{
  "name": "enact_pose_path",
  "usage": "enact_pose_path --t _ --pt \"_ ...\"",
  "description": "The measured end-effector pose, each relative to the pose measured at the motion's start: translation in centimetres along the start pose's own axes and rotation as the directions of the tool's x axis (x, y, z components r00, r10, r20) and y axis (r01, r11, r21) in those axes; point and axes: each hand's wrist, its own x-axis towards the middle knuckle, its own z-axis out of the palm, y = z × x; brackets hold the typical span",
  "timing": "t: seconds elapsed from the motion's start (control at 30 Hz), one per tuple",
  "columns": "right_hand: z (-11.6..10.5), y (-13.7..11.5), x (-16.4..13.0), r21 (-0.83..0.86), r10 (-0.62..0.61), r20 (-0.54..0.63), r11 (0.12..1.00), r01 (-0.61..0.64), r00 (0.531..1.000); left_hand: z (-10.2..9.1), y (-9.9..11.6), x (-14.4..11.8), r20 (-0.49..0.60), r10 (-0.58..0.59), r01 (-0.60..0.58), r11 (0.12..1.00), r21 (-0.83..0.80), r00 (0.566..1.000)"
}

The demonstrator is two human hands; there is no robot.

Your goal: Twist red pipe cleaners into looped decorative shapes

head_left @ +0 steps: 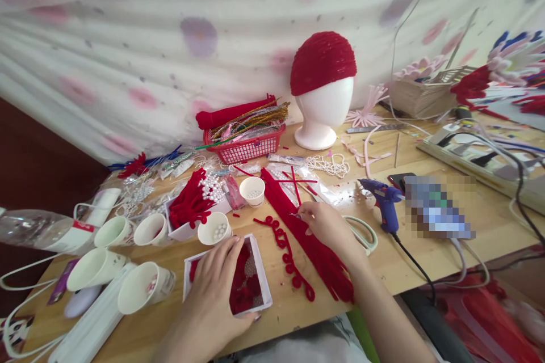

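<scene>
My left hand (pixel 217 289) spans a small white box (pixel 264 295), its fingers at the far edge and its thumb at the near edge. Dark red fuzzy pieces (pixel 246 289) lie inside the box. My right hand (pixel 326 227) pinches something thin and silvery (pixel 293 214), too small to make out, above a bundle of red pipe cleaners (pixel 330 272). Crossed red pipe cleaner pieces (pixel 293 181) lie just beyond those fingers. A curled red pipe cleaner (pixel 286 255) rests between my hands.
Paper cups (pixel 215 229) with beads stand at the left, near a plastic bottle (pixel 38 229). A blue glue gun (pixel 385 204) with a cord lies right. Behind are a red basket (pixel 251 147) and a white foam head (pixel 323 110) wearing a red cap (pixel 323 63).
</scene>
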Motion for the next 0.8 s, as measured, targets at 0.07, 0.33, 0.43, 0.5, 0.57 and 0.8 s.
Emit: enact_pose_path --t 0.07,0.33,0.43,0.5,0.57,0.8 --pt "-0.2 0.0 0.6 -0.032 0.0 -0.032 0.999 -0.001 0.999 0.5 -0.5 -0.1 -0.016 0.017 -0.017 0.999 -0.03 1.0" --pt "-6.4 3.9 -3.7 -0.135 -0.008 -0.163 0.991 -0.014 0.987 2.4 -1.7 -0.3 -0.11 0.048 -0.06 0.992 -0.112 0.993" --pt "-7.6 4.8 -5.5 -0.099 -0.015 -0.224 0.995 -0.007 0.974 2.5 -1.5 0.3 -0.111 0.125 -0.137 0.985 -0.106 0.986" --pt "-7.4 4.6 -5.4 -0.015 -0.011 -0.284 1.0 0.007 0.959 2.2 -0.6 0.9 -0.157 0.144 -0.163 0.98 -0.111 0.977" --pt "-6.7 3.8 -4.3 0.084 -0.031 -0.317 0.995 0.06 0.948 1.6 0.9 1.4 -0.2 0.163 -0.189 0.974 -0.122 0.966" --pt "-5.4 -0.4 2.3 0.126 -0.121 -0.445 0.973 0.196 0.887 -1.3 6.1 1.7 -0.167 0.3 -0.337 0.895 -0.291 0.939"
